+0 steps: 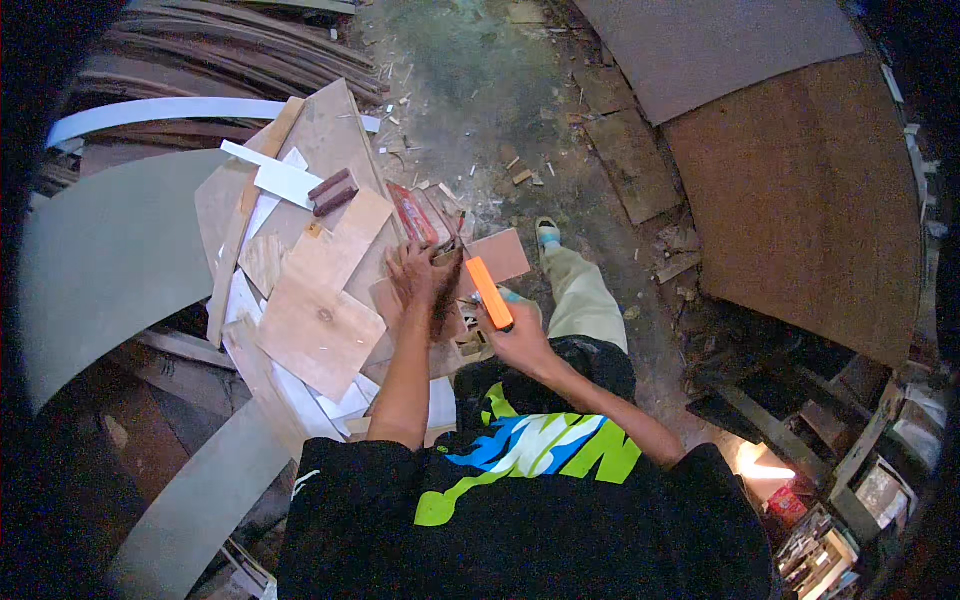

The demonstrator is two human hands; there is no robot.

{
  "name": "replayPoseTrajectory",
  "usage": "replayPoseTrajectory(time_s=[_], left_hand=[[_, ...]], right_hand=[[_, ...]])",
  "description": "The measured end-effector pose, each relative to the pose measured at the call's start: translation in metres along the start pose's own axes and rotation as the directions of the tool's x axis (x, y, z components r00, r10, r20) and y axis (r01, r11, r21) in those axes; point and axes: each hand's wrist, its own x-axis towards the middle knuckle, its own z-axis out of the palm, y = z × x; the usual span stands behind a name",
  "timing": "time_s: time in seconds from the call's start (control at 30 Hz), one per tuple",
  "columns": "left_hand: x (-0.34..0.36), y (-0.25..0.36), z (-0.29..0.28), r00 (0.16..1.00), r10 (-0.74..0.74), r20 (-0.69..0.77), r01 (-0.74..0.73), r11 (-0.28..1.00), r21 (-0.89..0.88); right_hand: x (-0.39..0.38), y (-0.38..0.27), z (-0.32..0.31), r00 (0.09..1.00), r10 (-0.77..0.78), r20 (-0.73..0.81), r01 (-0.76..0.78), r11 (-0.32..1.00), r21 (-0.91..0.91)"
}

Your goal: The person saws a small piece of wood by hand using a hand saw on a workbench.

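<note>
My right hand (518, 338) is closed around a long, straight orange hand tool (487, 290); its exact kind I cannot make out. The tool slants up and to the left, with a thin dark part beyond its far end. Just left of it, my left hand (422, 276) rests with fingers spread at the edge of a wood-covered work surface. Beyond the left fingers lies a red package (416, 216). A small reddish-brown board (498, 256) sits behind the tool. Thin plywood pieces (322, 318) overlap beside my left forearm.
Two dark brown blocks (333, 192) and a white strip (286, 184) lie on the pile. Long wooden strips (240, 50) are stacked at the far left. Large brown sheets (800, 190) stand on the right. Wood scraps (522, 177) litter the floor.
</note>
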Motion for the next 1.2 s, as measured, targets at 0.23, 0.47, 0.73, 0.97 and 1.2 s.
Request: replayPoseTrajectory(time_s=[0.23,0.47,0.73,0.97,1.2], left_hand=[[-0.002,-0.004,0.005,1.000,0.021,-0.017,-0.021,1.000,-0.014],[-0.002,-0.003,0.005,0.983,0.084,-0.160,-0.075,0.995,0.058],[-0.001,0.000,0.001,1.000,-0.001,0.004,0.001,1.000,0.014],[-0.003,0.003,-0.004,0.999,0.018,-0.048,-0.015,0.998,0.054],[0.000,0.008,-0.013,0.997,-0.049,0.057,0.048,0.999,0.017]], right_hand=[[-0.002,-0.001,0.004,0.995,0.073,0.066,-0.070,0.996,-0.046],[-0.001,-0.004,0.008,0.989,0.132,0.066,-0.129,0.990,-0.049],[0.002,-0.010,0.004,0.991,0.130,0.031,-0.130,0.992,0.005],[0.000,-0.008,0.004,0.982,0.178,0.055,-0.173,0.980,-0.097],[-0.004,-0.010,0.003,0.983,0.178,0.039,-0.178,0.984,-0.012]])
